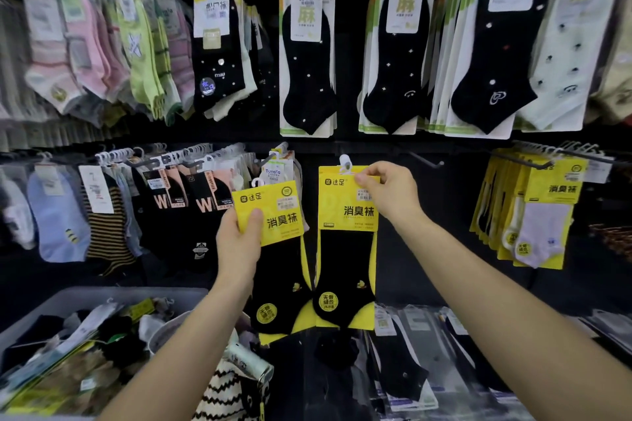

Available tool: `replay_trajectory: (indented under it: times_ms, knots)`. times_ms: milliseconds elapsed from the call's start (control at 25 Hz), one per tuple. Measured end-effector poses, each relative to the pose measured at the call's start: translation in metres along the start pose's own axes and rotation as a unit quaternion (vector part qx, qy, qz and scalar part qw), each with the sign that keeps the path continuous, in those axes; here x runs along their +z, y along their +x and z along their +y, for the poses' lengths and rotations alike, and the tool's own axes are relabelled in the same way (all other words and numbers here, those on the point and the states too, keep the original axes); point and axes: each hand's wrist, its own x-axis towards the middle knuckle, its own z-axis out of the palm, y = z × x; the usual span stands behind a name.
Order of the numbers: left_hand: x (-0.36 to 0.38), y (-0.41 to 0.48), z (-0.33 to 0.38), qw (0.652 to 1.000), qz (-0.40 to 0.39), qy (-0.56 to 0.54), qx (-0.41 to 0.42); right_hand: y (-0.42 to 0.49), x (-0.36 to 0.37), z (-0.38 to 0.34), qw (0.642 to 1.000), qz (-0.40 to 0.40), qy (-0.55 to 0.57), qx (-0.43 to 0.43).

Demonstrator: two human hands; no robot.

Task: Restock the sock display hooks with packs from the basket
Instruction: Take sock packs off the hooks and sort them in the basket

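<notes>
on my feed the black display wall [431, 243] fills the view, with rows of sock packs hanging from its hooks. the grey basket [102, 294] sits at lower left, heaped with loose packs. two black sock packs on yellow cards are held up in front of the lower row. the right pack [347, 249] hangs upright with a white hanger clip [344, 162] at its top edge. the left pack [273, 225] is just beside it, tilted a little. my right hand [386, 191] pinches the right pack's top corner between thumb and fingers. my left hand [239, 239] grips the left pack's card, thumb pressed on its front. a thin hook [424, 161] sticks out just right of the right hand. i cannot tell whether the clip sits on any hook.
</notes>
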Motion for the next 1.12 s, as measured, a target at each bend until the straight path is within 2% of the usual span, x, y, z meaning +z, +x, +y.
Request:
replay_trajectory:
  times_ms: [240, 480, 640, 840, 1000, 1040, 1120]
  knots:
    - [-0.018, 0.000, 0.002, 1.000, -0.001, 0.009, 0.022, -0.009, 0.003, 0.017, 0.999, -0.030, -0.024, -0.011]
    - [-0.006, -0.007, 0.001, 0.999, -0.032, 0.002, 0.026, -0.002, -0.010, 0.009, 1.000, 0.021, 0.014, -0.007]
    - [-0.002, -0.011, 0.008, 0.999, -0.037, -0.004, 0.037, 0.002, 0.001, -0.002, 0.999, -0.002, -0.041, -0.032]
    - [0.013, -0.024, 0.012, 0.996, -0.079, 0.009, 0.039, 0.000, 0.006, -0.001, 0.998, -0.009, -0.065, -0.005]
    - [0.033, -0.034, 0.012, 0.990, -0.139, 0.017, 0.030, -0.011, -0.005, 0.004, 0.990, 0.075, -0.112, -0.045]
    - [0.039, -0.035, 0.011, 0.989, -0.148, 0.017, 0.023, -0.014, -0.009, 0.004, 0.992, 0.074, -0.078, -0.063]
    - [0.051, -0.038, 0.009, 0.987, -0.159, 0.017, 0.012, -0.022, -0.016, 0.001, 0.996, -0.010, -0.009, -0.092]
